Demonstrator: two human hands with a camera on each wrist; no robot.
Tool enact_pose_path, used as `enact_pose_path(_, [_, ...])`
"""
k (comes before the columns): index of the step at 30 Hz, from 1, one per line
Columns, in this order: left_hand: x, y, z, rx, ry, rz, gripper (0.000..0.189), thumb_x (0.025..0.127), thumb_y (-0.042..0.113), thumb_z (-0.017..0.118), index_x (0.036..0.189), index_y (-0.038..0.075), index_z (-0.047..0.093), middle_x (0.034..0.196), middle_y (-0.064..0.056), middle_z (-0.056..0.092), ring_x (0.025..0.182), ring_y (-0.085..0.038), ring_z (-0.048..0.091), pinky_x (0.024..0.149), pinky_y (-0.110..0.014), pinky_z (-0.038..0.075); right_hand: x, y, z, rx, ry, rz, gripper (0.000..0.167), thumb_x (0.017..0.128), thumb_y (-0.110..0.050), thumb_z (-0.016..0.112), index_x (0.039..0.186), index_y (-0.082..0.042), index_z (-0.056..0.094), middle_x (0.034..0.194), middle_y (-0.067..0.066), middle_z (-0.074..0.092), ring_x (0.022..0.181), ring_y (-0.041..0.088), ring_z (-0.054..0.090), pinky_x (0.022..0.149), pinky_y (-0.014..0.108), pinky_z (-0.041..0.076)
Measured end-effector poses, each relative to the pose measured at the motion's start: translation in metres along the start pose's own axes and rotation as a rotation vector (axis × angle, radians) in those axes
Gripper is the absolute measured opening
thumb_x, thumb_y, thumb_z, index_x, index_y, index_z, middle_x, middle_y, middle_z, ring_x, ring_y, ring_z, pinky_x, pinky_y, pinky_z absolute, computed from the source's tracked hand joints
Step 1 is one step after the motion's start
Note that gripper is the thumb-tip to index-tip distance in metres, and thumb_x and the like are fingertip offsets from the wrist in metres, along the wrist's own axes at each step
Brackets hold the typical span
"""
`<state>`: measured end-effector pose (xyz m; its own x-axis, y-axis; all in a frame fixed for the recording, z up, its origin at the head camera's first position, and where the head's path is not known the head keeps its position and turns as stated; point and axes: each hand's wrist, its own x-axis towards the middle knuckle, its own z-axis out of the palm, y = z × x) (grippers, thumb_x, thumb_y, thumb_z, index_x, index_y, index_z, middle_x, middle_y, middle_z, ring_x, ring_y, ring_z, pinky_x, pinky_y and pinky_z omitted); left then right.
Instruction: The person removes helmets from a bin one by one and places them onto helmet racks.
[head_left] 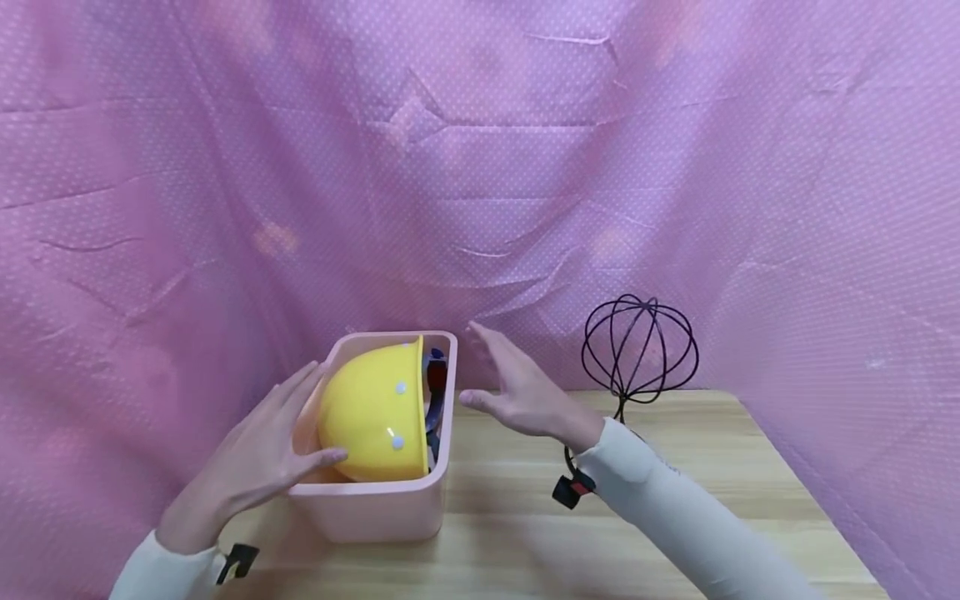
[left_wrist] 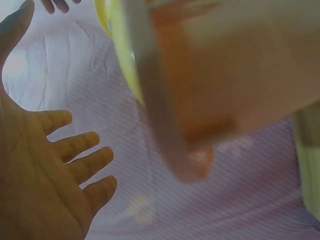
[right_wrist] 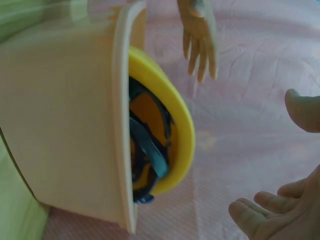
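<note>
A yellow hard hat (head_left: 372,414) with pale dots lies on its side in a pink bin (head_left: 367,488), its crown toward the left. Dark straps (right_wrist: 148,150) inside the hat show in the right wrist view. By the bin's left side is my left hand (head_left: 258,450), fingers extended and thumb apart; the left wrist view shows a gap between its palm (left_wrist: 45,175) and the bin. My right hand (head_left: 525,392) hovers just right of the bin with fingers extended, holding nothing. Both palms face inward toward the hat.
To the right, a black wire balloon-shaped frame (head_left: 640,350) on a stem stands behind my right forearm, which hides its lower part. The wooden table (head_left: 510,525) runs under the bin. Pink dotted cloth (head_left: 480,208) hangs behind and at both sides.
</note>
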<state>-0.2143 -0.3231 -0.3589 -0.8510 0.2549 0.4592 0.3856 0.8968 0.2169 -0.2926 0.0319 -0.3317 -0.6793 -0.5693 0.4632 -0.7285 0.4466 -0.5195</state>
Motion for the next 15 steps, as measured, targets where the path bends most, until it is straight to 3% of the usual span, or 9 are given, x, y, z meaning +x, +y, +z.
enact_pose_path(5, [-0.018,-0.012,0.007,-0.051,0.016,-0.034,0.112,0.079,0.052,0.081,0.164,0.021,0.016,0.167,-0.014,0.028,0.145,-0.045,0.038,0.107,-0.071,0.038,0.006,-0.005,0.016,0.000,-0.040,0.024,0.093,0.091,-0.037,0.075,0.162,-0.009,0.021,0.162,0.011,0.039,0.151,0.027,0.036,0.125,0.048,0.030])
enact_pose_path(7, [-0.025,-0.015,0.009,-0.079,0.017,-0.047,0.112,0.079,0.050,0.081,0.164,0.022,0.013,0.168,-0.015,0.025,0.146,-0.046,0.036,0.111,-0.071,0.034,0.007,-0.006,0.023,0.029,-0.063,0.034,0.093,0.091,-0.037,0.075,0.162,-0.013,0.020,0.160,0.010,0.041,0.149,0.028,0.041,0.123,0.048,0.035])
enact_pose_path(10, [-0.033,-0.020,0.015,-0.142,0.046,-0.027,0.111,0.077,0.044,0.085,0.163,0.024,0.019,0.164,-0.013,0.033,0.145,-0.038,0.039,0.127,-0.041,0.026,0.008,-0.008,0.033,0.102,-0.107,0.069,0.092,0.091,-0.038,0.075,0.162,-0.017,0.020,0.157,0.008,0.044,0.142,0.030,0.051,0.116,0.045,0.045])
enact_pose_path(13, [-0.037,-0.022,0.022,-0.197,0.088,0.026,0.109,0.071,0.039,0.089,0.160,0.027,0.028,0.157,-0.002,0.041,0.140,-0.016,0.041,0.116,-0.005,0.017,0.008,-0.009,0.043,0.174,-0.151,0.156,0.092,0.091,-0.037,0.075,0.162,-0.017,0.021,0.155,0.007,0.046,0.135,0.029,0.057,0.106,0.039,0.054])
enact_pose_path(15, [-0.035,-0.023,0.026,-0.220,0.105,0.058,0.108,0.068,0.037,0.091,0.157,0.029,0.032,0.151,0.004,0.044,0.132,-0.007,0.042,0.108,0.003,0.017,0.008,-0.009,0.050,0.202,-0.178,0.221,0.095,0.090,-0.035,0.076,0.163,-0.016,0.018,0.156,0.007,0.046,0.134,0.029,0.058,0.102,0.038,0.057])
